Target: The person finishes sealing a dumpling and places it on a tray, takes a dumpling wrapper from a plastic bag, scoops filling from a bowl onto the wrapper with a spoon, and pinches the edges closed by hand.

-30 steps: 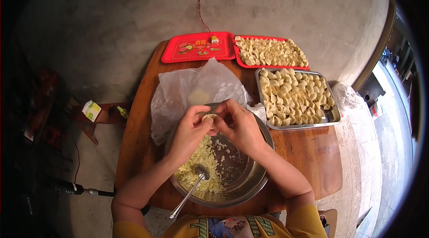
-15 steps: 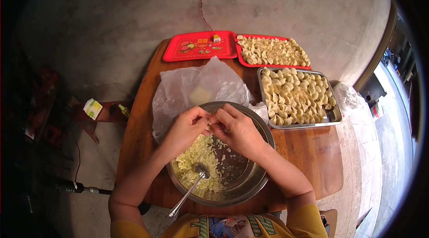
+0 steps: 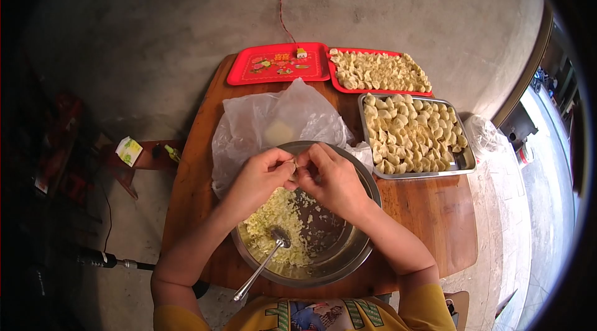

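Over the far side of a metal bowl (image 3: 357,250), my left hand (image 3: 264,172) and my right hand (image 3: 329,179) meet with their fingertips pinched on one small dumpling (image 3: 293,174), mostly hidden by the fingers. Chopped pale-green filling (image 3: 277,216) lies in the bowl, heaped toward the left. A metal spoon (image 3: 264,269) rests with its head in the filling and its handle over the near rim. Behind the bowl, a clear plastic bag (image 3: 249,119) lies with pale round wrappers (image 3: 280,134) showing through it.
A metal tray (image 3: 426,174) full of dumplings stands right of the bag. Behind it is a red tray (image 3: 348,90) of more dumplings, beside another red tray (image 3: 249,60) under a hanging corded plug (image 3: 301,53). Left of the wooden table (image 3: 429,219) stands a low bench (image 3: 149,160).
My fingers have shifted slightly along the dumpling's edge, with the right fingertips drawn in closer to the left. The bowl, spoon and trays stay where they were.
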### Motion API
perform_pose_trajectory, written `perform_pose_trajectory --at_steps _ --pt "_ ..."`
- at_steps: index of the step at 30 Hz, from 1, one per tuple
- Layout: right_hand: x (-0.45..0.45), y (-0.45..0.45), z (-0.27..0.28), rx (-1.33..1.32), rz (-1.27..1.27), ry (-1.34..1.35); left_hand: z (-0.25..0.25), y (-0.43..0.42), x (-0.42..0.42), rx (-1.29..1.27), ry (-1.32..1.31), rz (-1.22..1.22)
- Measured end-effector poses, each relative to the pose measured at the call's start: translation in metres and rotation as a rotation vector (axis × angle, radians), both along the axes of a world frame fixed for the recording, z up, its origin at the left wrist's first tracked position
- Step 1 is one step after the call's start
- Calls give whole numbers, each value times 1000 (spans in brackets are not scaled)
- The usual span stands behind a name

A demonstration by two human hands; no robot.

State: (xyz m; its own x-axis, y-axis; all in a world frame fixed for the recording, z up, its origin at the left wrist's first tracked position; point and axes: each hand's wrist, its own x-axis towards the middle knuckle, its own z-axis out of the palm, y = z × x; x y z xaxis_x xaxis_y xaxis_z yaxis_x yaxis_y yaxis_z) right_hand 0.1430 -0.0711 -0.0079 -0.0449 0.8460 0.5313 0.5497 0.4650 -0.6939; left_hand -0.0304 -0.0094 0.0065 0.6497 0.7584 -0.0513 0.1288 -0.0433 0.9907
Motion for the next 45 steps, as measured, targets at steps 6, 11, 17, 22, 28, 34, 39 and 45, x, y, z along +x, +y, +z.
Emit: perform_pose_trajectory --at_steps 6,11,17,22,28,34,39,45 --pt "2 0 3 -11 1 9 0 -1 2 -55 -114 11" --pt "1 0 2 18 35 -32 -6 2 2 -113 -115 41" --pt "1 0 1 -10 39 -6 -8 2 0 -26 -89 9" --pt "0 -1 4 -87 -2 68 -7 -2 2 -3 -46 13" --pt "2 -2 5 -23 19 -51 1 -3 1 -15 11 3" --pt "1 -2 3 27 13 -68 -6 0 -2 -58 -99 -1" --pt "3 -10 25 12 64 52 -5 -1 -12 -43 -276 77" --pt "4 -8 18 25 61 -38 -6 -4 -22 7 -384 48"
